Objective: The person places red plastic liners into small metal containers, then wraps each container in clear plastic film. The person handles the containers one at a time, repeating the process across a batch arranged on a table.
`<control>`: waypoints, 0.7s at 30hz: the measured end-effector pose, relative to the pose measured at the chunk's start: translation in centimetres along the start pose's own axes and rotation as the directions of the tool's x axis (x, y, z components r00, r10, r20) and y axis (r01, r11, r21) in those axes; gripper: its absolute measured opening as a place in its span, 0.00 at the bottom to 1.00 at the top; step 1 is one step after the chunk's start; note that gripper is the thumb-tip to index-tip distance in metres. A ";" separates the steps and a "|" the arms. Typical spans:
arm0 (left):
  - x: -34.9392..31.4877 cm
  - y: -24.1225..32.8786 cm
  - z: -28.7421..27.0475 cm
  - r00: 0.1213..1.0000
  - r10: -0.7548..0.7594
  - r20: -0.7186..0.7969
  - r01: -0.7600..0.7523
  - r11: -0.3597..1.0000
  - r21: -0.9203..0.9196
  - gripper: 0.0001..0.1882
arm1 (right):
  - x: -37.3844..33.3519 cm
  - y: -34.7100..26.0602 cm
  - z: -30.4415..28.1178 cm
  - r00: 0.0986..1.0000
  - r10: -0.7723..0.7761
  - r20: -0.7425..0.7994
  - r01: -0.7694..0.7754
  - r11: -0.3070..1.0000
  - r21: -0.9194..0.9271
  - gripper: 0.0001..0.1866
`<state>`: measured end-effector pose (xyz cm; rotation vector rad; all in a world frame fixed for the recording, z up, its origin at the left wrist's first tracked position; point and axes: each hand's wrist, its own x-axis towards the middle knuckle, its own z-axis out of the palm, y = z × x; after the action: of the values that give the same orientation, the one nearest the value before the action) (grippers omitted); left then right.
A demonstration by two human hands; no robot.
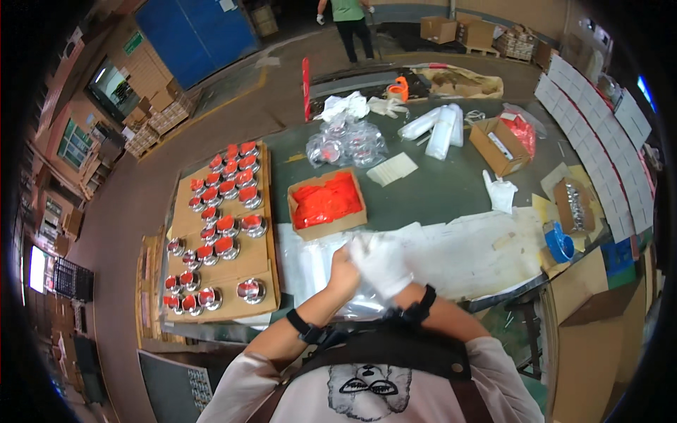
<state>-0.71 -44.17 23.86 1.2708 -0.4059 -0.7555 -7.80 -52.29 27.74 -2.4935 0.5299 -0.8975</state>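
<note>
My bare left hand [343, 273] is curled closed at the near edge of the table, against my right hand. My right hand [383, 266] wears a white glove and is smeared by motion, so its fingers cannot be made out. What the left fingers grip, if anything, is hidden. Beneath both hands lies clear plastic film [363, 304]. Just beyond them stands an open cardboard box [330, 230] full of red plastic pieces. On the left, several shiny metal cups [227, 247] with red pieces in them stand on a cardboard sheet [247, 271].
Farther back lie a heap of clear-bagged parts [345, 144], white plastic rolls [441, 132] and an orange tape dispenser [398, 90]. A loose white glove [499, 192], a small carton [501, 148] and a blue tape roll [558, 243] are to the right. A person [347, 21] stands beyond the table.
</note>
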 end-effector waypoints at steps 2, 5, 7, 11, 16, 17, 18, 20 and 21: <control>-0.1 0.4 -0.7 0.998 -0.067 -0.014 0.065 0.993 -0.099 0.10 | -0.7 -3.5 -0.6 0.986 -0.142 -0.087 0.153 0.978 0.140 0.10; 0.6 3.2 0.0 0.968 -0.209 -0.136 0.157 0.935 -0.318 0.09 | 1.5 -2.0 -0.4 0.986 0.017 -0.168 0.035 0.952 0.305 0.14; 1.8 5.0 1.4 0.990 0.140 0.032 -0.141 0.912 0.386 0.15 | 2.1 4.4 2.0 0.838 0.536 0.100 -0.460 0.596 0.658 0.19; 8.1 9.2 -1.9 0.939 0.212 0.272 -0.326 0.285 0.901 0.12 | -0.4 3.3 2.8 0.729 0.681 0.070 -0.549 0.520 0.655 0.20; 9.6 5.0 -3.5 0.634 0.576 0.516 -0.415 -0.309 0.856 0.13 | -9.5 4.1 5.0 0.753 0.550 0.360 -0.657 0.653 0.377 0.21; 8.6 4.1 -2.5 0.795 0.443 0.414 -0.396 -0.137 0.908 0.13 | -11.1 6.1 4.7 0.702 0.564 0.435 -0.703 0.647 0.296 0.21; 7.0 2.8 -1.7 0.911 0.266 0.316 -0.334 0.023 0.942 0.13 | -12.4 7.7 4.3 0.643 0.578 0.503 -0.740 0.637 0.214 0.20; 3.4 0.2 -1.4 0.988 -0.076 0.138 -0.125 0.151 0.981 0.13 | -12.2 8.3 2.5 0.704 0.533 0.469 -0.660 0.735 0.155 0.19; 1.7 -1.2 -1.2 0.975 -0.210 0.069 -0.040 0.141 0.989 0.14 | -12.1 8.7 1.5 0.733 0.508 0.453 -0.614 0.780 0.118 0.19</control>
<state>0.97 -44.67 22.16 2.5570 -1.1555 -0.6761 -17.25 -53.25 16.18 -1.9942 0.8974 -0.1850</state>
